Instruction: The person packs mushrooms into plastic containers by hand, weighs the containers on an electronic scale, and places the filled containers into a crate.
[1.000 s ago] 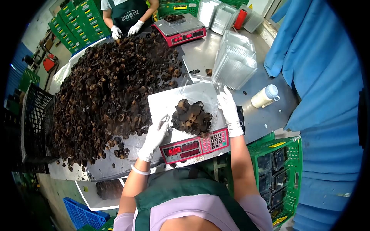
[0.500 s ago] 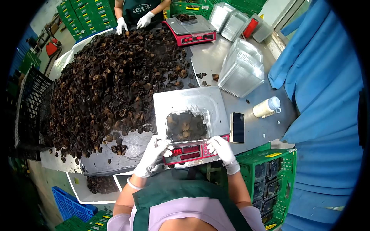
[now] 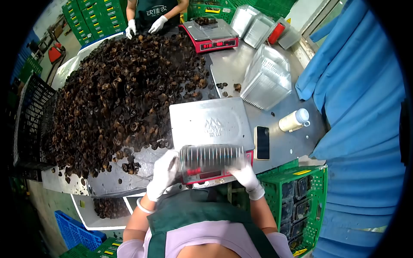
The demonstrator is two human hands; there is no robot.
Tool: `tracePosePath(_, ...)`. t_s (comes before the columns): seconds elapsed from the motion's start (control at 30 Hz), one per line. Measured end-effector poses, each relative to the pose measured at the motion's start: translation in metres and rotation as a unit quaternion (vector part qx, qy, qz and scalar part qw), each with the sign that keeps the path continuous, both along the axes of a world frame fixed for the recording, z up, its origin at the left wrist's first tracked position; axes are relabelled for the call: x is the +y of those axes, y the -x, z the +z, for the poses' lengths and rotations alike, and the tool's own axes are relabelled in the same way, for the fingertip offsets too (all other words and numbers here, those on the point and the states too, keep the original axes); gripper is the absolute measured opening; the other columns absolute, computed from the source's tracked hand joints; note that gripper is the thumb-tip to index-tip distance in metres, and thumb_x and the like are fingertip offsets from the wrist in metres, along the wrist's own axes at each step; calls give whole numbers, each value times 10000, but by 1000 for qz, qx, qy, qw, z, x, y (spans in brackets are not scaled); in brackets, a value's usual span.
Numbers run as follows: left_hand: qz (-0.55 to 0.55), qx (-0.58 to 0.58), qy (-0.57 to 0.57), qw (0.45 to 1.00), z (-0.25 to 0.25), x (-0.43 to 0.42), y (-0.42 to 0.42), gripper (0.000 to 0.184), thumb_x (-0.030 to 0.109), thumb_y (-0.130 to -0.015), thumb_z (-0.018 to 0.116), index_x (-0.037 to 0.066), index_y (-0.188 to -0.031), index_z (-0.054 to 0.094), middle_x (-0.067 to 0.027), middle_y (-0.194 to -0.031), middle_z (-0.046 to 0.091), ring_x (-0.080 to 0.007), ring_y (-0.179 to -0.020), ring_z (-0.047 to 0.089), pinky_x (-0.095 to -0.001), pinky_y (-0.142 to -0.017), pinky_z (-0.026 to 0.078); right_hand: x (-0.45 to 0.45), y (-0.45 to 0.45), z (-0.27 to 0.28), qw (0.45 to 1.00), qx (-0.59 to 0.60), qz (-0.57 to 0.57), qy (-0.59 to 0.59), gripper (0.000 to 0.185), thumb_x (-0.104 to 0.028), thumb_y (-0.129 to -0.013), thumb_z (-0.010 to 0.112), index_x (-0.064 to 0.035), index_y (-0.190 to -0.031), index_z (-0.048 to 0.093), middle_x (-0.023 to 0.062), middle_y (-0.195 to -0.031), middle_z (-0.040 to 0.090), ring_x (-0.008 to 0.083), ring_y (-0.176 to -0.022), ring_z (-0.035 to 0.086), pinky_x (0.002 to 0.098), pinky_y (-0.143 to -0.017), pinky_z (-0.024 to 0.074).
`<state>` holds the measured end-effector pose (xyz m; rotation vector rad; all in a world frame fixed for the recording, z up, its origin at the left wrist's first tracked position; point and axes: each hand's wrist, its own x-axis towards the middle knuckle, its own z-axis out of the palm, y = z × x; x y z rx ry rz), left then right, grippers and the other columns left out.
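A clear plastic clamshell box (image 3: 211,155) is tipped up on edge above the front of the digital scale (image 3: 211,112), its ribbed side showing. Dark pieces fill it, blurred by motion. My left hand (image 3: 165,172), white-gloved, grips the box's left end. At its right end, my right hand (image 3: 246,175) is closed on it too, also gloved and partly smeared. The scale's metal plate is bare, with an embossed logo; the box partly covers its red display. Left of the scale lies a large heap of dark brown curled mushroom pieces (image 3: 116,94).
Right of the scale are a phone (image 3: 262,142), a bottle (image 3: 294,120) and stacked clear boxes (image 3: 267,77). A green crate (image 3: 322,193) with filled boxes stands below right. Across the table, a co-worker's gloved hands (image 3: 158,24) are near a second scale (image 3: 208,34). A blue curtain (image 3: 352,94) hangs right.
The box has come off the scale plate toward me and tilted from flat to on edge. Both hands rose with it. The co-worker's hands shifted slightly.
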<state>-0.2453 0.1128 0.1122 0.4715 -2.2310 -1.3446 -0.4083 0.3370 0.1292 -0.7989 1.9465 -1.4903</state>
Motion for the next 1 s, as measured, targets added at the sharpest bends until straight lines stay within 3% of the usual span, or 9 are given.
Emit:
tracePosePath(0.17,27,124,-4,992,14,-8,18,322,-102,-807,548,-51,-1118,614,-148,-978,638,-171,-747,604,-275,-718,510,-9,-17,-4,935,332,-123,-24,576,68,-836,493,-43,-1394,397,147,-1357,472,268,-1151,548,345,-982,446)
tracePosePath(0.37,-55,217,10,975,17,-2,41,248,-169,-746,553,-75,-974,579,-191,-1158,612,-165,-838,593,-259,-675,504,10,-21,-3,941,290,-173,-2,610,75,-829,561,-13,-1400,365,160,-1363,472,247,-1157,543,343,-943,479)
tracePosePath(0.43,-54,135,155,977,15,2,54,251,-96,-821,542,-14,-1052,597,-159,-1085,625,-205,-871,610,-320,-781,513,14,-27,5,900,-267,-189,289,487,-154,-984,462,9,-1419,315,149,-1359,467,211,-1168,530,344,-998,438)
tracePosePath(0.47,-57,20,-168,984,13,15,59,106,7,-885,510,5,-964,580,-158,-1083,624,-197,-920,602,-309,-830,492,32,-26,-6,914,-293,-80,269,493,-253,-1024,382,16,-1427,294,138,-1363,453,210,-1205,500,331,-1044,396)
tracePosePath(0.5,-190,-78,-51,977,23,18,59,140,100,-931,475,17,-965,583,-143,-1109,625,-189,-983,598,-299,-868,474,34,-33,-11,935,-193,-37,296,568,-202,-944,508,8,-1428,298,126,-1368,445,213,-1232,472,345,-1057,376)
tracePosePath(0.57,-352,-90,-493,790,20,46,54,224,60,-921,531,-13,-1127,581,-109,-1132,619,-160,-996,586,-294,-869,471,40,-34,-7,967,53,-36,245,685,-88,-822,683,-17,-1408,336,96,-1350,456,202,-1224,458,352,-1044,369)
tracePosePath(0.63,-352,-265,-220,870,33,74,68,373,37,-889,603,-20,-1249,527,-103,-1144,616,-152,-995,582,-278,-873,462,57,-33,-14,966,-2,-136,219,647,-73,-806,720,-24,-1363,394,72,-1301,492,182,-1171,473,341,-1016,374)
tracePosePath(0.67,-411,-269,-257,833,28,87,74,391,36,-884,607,-9,-1261,516,-97,-1145,616,-145,-1002,577,-271,-874,458,71,-38,-30,906,-188,-218,310,593,-121,-833,708,-15,-1339,417,64,-1276,511,176,-1154,475,338,-1014,366)
tracePosePath(1.0,-665,-311,-353,581,40,121,53,468,238,-965,535,5,-1355,425,-129,-1359,487,-217,-1242,494,-329,-1030,373,349,-58,-15,620,63,-775,102,321,-301,-908,639,-15,-1046,592,5,-879,571,69,-801,491,261,-712,423)
